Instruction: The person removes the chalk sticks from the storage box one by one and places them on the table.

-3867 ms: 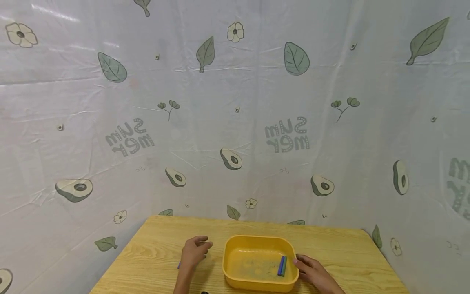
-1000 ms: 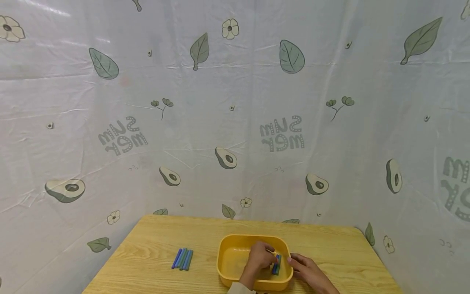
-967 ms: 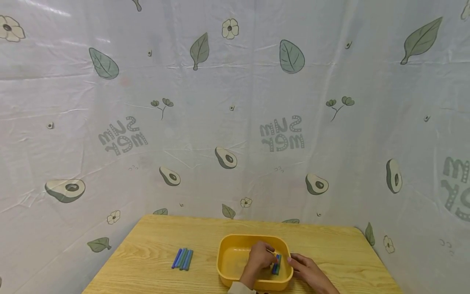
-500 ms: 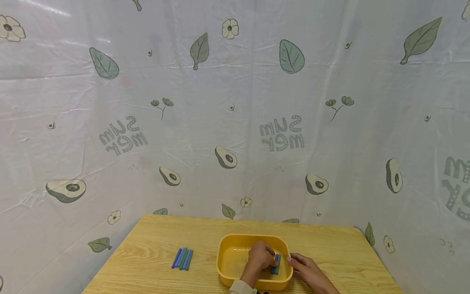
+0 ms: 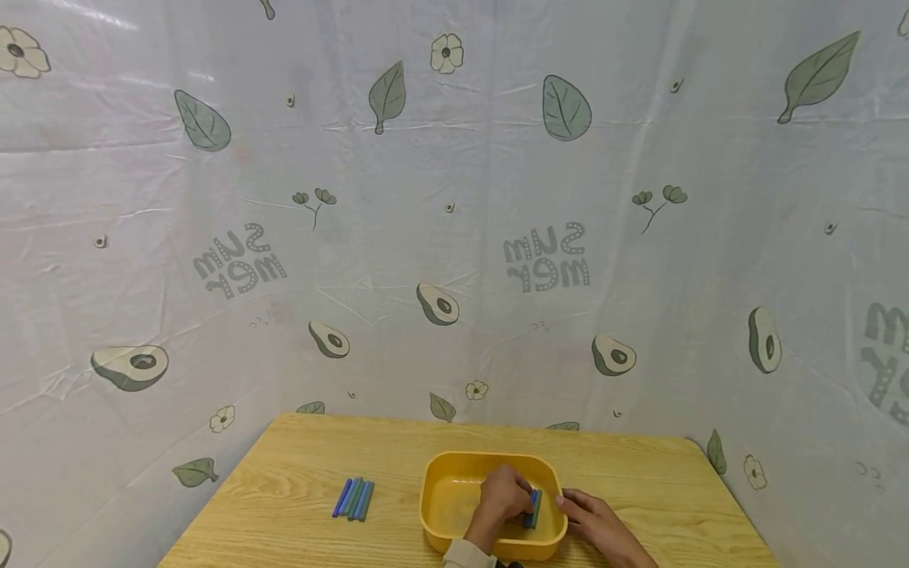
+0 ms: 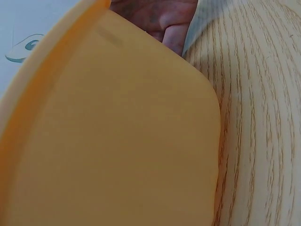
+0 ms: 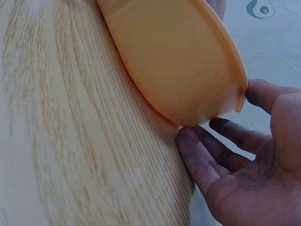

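My left hand [image 5: 504,493] reaches into a yellow plastic tub [image 5: 450,509], its curled fingers pinching a blue stick [image 5: 533,497]; the fingertips are partly hidden. Beside that stick lies a green stick [image 5: 536,511], near the tub's right wall. At the tub's right end, my right hand [image 5: 604,527] grips the wall. In the right wrist view its thumb [image 7: 265,94] is on the rim and its fingers are against the underside. The left wrist view shows the tub's outer wall [image 6: 127,127], with part of the right hand [image 6: 164,21] beyond it.
Left of the tub, several blue and green sticks [image 5: 353,499] lie side by side in a row on the wooden table [image 5: 284,481]. A pale curtain [image 5: 454,237] printed with leaves and avocados hangs behind the table.
From beside the stick row on the left, my left hand has moved into the tub. There the two sticks have shifted slightly under its fingers. My right hand stays on the tub.
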`<state>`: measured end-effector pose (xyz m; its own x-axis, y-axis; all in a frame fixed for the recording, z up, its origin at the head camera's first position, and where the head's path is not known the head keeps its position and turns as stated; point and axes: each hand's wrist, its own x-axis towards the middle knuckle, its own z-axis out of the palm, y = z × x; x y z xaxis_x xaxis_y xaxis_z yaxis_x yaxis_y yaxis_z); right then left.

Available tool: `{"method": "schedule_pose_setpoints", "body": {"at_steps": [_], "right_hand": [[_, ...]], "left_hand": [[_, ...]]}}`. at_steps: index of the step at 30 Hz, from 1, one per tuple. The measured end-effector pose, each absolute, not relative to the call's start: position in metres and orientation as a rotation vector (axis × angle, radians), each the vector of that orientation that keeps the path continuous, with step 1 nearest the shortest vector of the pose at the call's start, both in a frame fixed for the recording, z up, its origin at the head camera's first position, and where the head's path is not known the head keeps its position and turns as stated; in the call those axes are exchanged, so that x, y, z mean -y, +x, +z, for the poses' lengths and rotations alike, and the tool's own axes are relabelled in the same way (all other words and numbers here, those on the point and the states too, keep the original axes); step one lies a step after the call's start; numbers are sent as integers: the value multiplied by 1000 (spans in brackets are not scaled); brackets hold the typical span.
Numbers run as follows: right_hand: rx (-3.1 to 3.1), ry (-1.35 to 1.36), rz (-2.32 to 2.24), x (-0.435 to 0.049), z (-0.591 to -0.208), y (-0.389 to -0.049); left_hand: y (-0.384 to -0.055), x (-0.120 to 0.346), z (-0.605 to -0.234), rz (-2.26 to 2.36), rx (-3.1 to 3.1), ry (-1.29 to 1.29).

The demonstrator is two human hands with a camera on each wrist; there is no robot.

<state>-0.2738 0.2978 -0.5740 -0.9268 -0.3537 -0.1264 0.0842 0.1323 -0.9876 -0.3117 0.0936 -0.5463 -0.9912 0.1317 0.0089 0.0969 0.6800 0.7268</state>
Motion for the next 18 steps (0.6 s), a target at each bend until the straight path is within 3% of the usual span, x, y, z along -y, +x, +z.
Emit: {"method": "schedule_pose_setpoints", "body": {"at_steps": [18], "right_hand": [[-2121, -250, -1845, -295, -569, -271]], "left_hand": [[-311, -91, -548, 1262, -2821, 138]]}}
